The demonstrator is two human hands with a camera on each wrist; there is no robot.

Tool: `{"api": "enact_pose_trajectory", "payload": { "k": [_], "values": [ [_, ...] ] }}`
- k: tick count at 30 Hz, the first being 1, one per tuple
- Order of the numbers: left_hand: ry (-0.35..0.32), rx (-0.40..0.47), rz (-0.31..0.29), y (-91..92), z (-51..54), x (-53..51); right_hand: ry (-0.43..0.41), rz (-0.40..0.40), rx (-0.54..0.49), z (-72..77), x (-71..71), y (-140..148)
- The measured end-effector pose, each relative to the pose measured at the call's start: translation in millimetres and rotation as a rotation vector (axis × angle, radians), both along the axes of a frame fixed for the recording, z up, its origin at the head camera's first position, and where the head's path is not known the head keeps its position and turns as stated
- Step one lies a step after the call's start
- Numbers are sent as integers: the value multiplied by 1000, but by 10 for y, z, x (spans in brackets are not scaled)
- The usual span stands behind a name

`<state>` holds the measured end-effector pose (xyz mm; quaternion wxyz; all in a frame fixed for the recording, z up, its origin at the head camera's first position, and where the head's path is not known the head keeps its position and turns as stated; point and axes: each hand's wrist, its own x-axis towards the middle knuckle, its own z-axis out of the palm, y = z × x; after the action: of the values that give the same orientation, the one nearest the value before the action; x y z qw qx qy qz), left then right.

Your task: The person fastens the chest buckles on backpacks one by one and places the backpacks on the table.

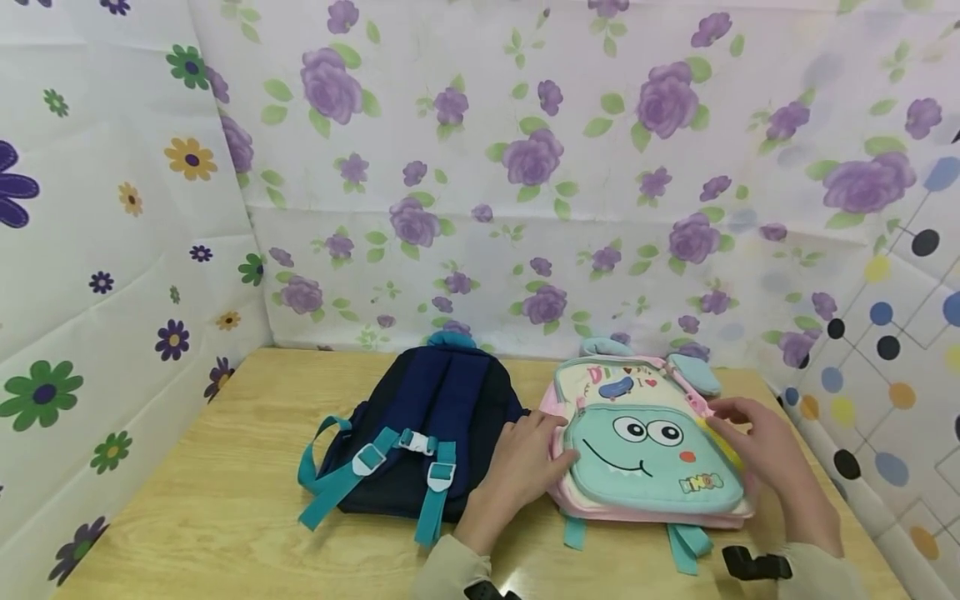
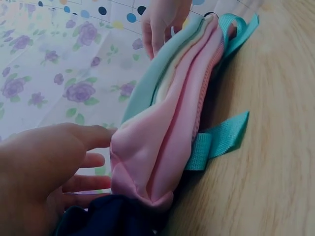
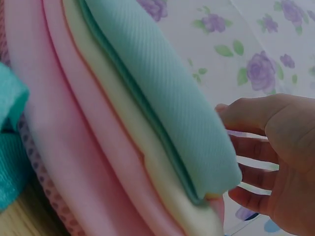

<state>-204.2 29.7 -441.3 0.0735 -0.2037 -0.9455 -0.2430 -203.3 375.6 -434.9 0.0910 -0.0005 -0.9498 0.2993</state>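
A pink and mint backpack (image 1: 645, 475) with a cartoon face lies front up on the table; its pink side (image 2: 152, 147) fills the middle of the left wrist view. My left hand (image 1: 525, 458) rests at its left edge, fingers spread and relaxed, fingertips touching the pink fabric. At the upper right edge, by the pink strap (image 1: 688, 392), is my right hand (image 1: 765, 442) with fingers loosely bent. In the right wrist view my right hand (image 3: 275, 152) has its fingertips beside the mint pocket (image 3: 172, 98); contact there is unclear.
A dark blue backpack (image 1: 420, 417) lies straps up, left of the pink one, with teal straps (image 1: 337, 492) spread on the wooden table (image 1: 195, 500). Flowered cloth (image 1: 480, 167) hangs behind the table, and dotted cloth (image 1: 900, 333) stands along the right side.
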Motion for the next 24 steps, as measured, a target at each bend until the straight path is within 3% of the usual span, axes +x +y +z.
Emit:
{"api": "enact_pose_trajectory", "payload": {
  "k": [5, 10, 14, 20, 24],
  "values": [
    [-55, -36, -14, -5, -35, 16, -72, -28, -22, -95, 19, 79],
    [-82, -70, -21, -9, -29, 9, -146, 43, -27, -124, -32, 140],
    [-82, -102, -32, -12, -25, 13, -211, 84, -56, -171, -46, 166],
    [-80, -148, -54, -3, -30, 24, -360, 67, -113, -204, -48, 211],
    [-65, -198, -76, 10, -28, 31, -396, 59, -145, -211, -46, 229]
  ]
}}
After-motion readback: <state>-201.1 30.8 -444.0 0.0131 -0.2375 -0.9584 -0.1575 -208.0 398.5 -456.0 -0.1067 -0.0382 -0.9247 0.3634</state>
